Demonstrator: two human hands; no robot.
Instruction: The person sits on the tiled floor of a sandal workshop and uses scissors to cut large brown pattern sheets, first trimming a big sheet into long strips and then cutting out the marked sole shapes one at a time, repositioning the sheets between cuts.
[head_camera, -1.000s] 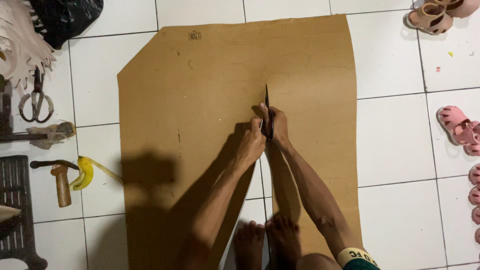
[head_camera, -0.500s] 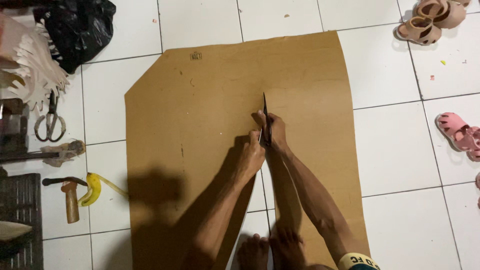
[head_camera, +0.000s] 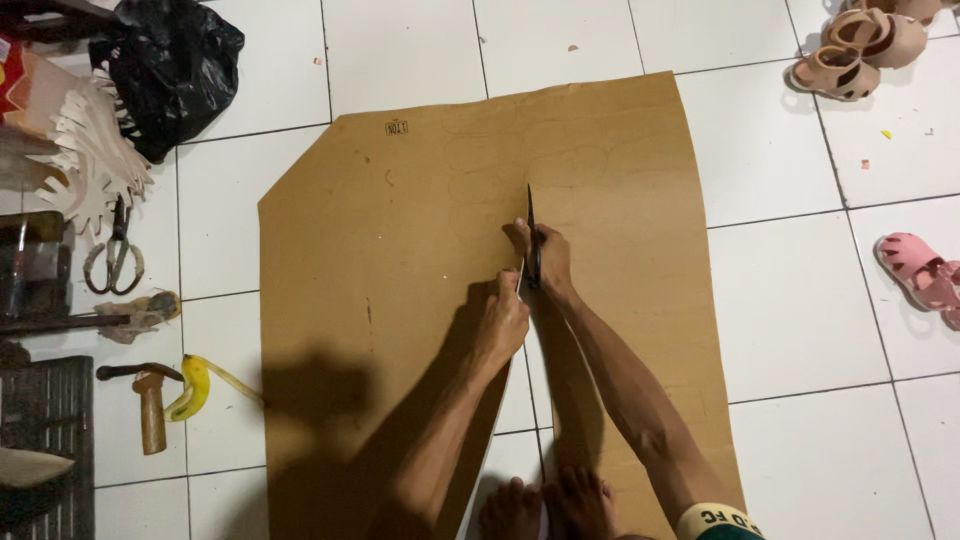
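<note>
Black plastic bag (head_camera: 170, 75) at far left on white tiled floor (head_camera: 400, 50), beside pale fringed cut-outs (head_camera: 90, 165). Below these: spare scissors (head_camera: 113, 262), wooden-handled hammer (head_camera: 150, 405), yellow strip (head_camera: 192, 388). Centre: large brown sheet (head_camera: 420, 260) laid flat on floor, partly slit from near edge up to middle. Left hand (head_camera: 503, 322) closed on cut edge of sheet, just beside slit. Right hand (head_camera: 545, 255) clamped on dark cutting scissors (head_camera: 532, 235), blades pointed away along faint pencilled outline. Judged good practice: left flap kept taut and slightly lifted, blades advanced in long even strokes, line kept in sight ahead of tip. Bare feet (head_camera: 545, 505) rested on near edge, at foot of slit. Far right: tan sandals (head_camera: 850, 50), pink sandal (head_camera: 920, 275), well apart from sheet. Nothing obstructing cut path.
</note>
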